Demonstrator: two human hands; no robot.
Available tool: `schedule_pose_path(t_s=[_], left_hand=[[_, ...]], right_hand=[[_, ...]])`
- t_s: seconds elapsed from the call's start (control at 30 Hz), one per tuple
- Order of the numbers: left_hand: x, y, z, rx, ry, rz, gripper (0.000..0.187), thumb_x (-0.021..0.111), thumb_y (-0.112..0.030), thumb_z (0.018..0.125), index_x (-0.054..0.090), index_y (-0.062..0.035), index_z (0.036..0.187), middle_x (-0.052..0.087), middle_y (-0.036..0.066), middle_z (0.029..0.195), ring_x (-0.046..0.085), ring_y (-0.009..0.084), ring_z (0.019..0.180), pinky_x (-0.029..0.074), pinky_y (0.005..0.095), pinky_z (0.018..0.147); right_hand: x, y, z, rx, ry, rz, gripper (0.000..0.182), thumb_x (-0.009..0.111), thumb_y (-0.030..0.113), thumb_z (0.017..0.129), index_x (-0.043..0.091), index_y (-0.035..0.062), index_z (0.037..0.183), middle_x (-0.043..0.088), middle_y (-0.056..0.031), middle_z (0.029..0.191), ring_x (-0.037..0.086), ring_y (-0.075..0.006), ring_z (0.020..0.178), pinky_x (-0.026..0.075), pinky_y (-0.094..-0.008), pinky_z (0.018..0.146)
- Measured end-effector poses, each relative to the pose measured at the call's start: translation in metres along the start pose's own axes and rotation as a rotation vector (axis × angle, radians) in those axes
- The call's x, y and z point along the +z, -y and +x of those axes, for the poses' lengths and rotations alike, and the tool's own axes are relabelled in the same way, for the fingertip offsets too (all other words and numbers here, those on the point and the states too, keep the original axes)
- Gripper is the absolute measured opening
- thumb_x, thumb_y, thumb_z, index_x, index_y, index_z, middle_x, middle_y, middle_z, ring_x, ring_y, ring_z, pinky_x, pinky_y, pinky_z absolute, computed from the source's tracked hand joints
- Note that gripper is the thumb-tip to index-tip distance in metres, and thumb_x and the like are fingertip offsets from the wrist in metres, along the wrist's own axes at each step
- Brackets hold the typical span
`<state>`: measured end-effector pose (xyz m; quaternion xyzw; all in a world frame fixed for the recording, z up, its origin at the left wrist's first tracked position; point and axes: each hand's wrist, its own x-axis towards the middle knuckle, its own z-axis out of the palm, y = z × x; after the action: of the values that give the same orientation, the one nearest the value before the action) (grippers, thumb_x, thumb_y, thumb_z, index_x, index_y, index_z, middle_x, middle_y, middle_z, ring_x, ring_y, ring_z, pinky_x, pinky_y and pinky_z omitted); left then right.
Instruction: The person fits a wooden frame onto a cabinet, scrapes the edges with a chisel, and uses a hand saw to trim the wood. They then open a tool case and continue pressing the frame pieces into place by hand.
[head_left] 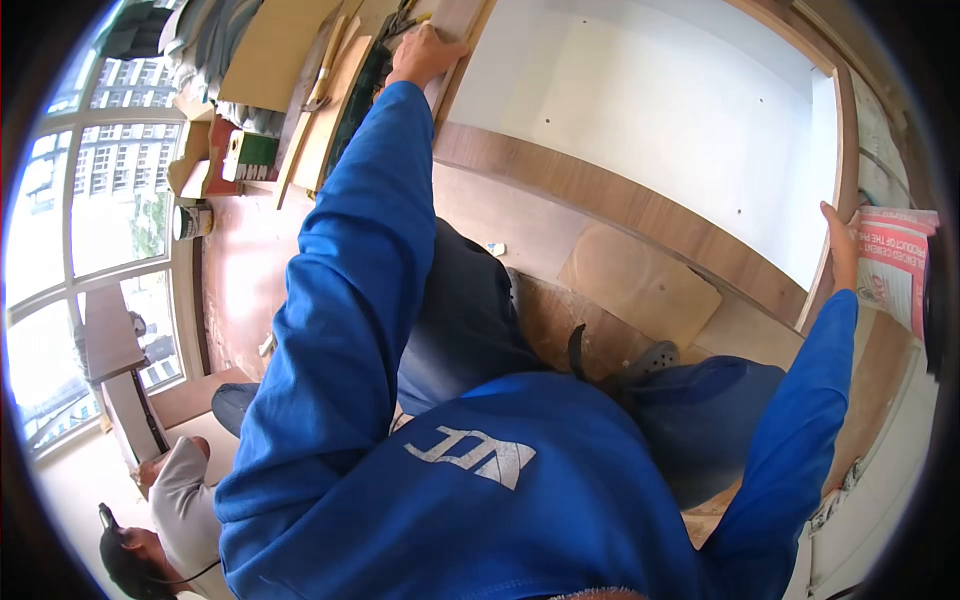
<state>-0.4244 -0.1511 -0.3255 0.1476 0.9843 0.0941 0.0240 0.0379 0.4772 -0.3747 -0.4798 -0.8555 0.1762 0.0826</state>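
Note:
A large cabinet box with a wood-grain frame (600,205) and a white inner panel (660,100) lies across the upper right, tilted in view. My left hand (428,57) is closed on the frame's left edge, fingers bent over it. On the right edge, my right hand (845,245) holds the frame, with the thumb on the near face and the other fingers partly hidden. Close beside my right hand is a red and white cement bag (895,260).
Boards (325,110) and a green box (250,155) stand at upper left, near a can (193,221). A co-worker (180,500) is at lower left by the windows. A flat tan board (640,280) lies on the floor between the frame and my legs.

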Motion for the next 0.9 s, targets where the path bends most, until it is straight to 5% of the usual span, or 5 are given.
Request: schedule_pose_path(t_s=[0.27, 0.43, 0.53, 0.63, 0.9], left_hand=[[-0.013, 0.023, 0.014, -0.157, 0.028, -0.581, 0.095, 0.08, -0.055, 0.078, 0.055, 0.0122, 0.14, 0.067, 0.027, 0.132, 0.064, 0.0329, 0.127, 0.049, 0.0395, 0.106], [-0.029, -0.002, -0.008, -0.11, -0.008, -0.47, 0.091, 0.081, -0.053, 0.079, 0.058, 0.0122, 0.137, 0.07, 0.024, 0.123, 0.068, 0.0302, 0.116, 0.053, 0.0378, 0.098], [-0.033, -0.007, -0.008, -0.172, 0.231, -0.404, 0.112, 0.08, -0.058, 0.08, 0.033, 0.0084, 0.157, 0.048, 0.029, 0.153, 0.05, 0.0346, 0.142, 0.046, 0.0436, 0.11], [0.029, 0.037, 0.026, 0.081, -0.177, -0.367, 0.1, 0.086, -0.054, 0.071, 0.055, 0.0113, 0.14, 0.067, 0.03, 0.13, 0.067, 0.037, 0.119, 0.05, 0.0419, 0.106], [0.002, -0.004, -0.002, -0.071, -0.027, -0.216, 0.104, 0.078, -0.047, 0.076, 0.036, 0.0012, 0.158, 0.057, 0.03, 0.143, 0.054, 0.0401, 0.137, 0.043, 0.0435, 0.115]], right_hand=[[-0.001, 0.01, -0.009, -0.005, -0.037, -0.01, 0.116, 0.071, 0.064, 0.08, 0.026, -0.0069, 0.161, 0.04, -0.0322, 0.159, 0.038, -0.0427, 0.15, 0.03, -0.0434, 0.122], [0.004, 0.005, -0.007, -0.038, -0.073, -0.024, 0.112, 0.071, 0.061, 0.082, 0.028, -0.0091, 0.159, 0.041, -0.0329, 0.158, 0.04, -0.0427, 0.148, 0.032, -0.0432, 0.12], [0.002, 0.005, -0.007, -0.033, -0.07, -0.019, 0.111, 0.073, 0.058, 0.082, 0.029, -0.0105, 0.157, 0.041, -0.0337, 0.157, 0.04, -0.0428, 0.148, 0.032, -0.0432, 0.121], [0.002, 0.013, -0.016, -0.035, -0.08, 0.032, 0.11, 0.075, 0.056, 0.082, 0.03, -0.0112, 0.157, 0.042, -0.0346, 0.156, 0.04, -0.0429, 0.148, 0.031, -0.0433, 0.121], [-0.019, 0.041, -0.038, 0.098, -0.044, 0.06, 0.111, 0.074, 0.056, 0.079, 0.025, 0.0002, 0.162, 0.049, -0.0346, 0.151, 0.049, -0.0473, 0.139, 0.041, -0.0478, 0.114]])
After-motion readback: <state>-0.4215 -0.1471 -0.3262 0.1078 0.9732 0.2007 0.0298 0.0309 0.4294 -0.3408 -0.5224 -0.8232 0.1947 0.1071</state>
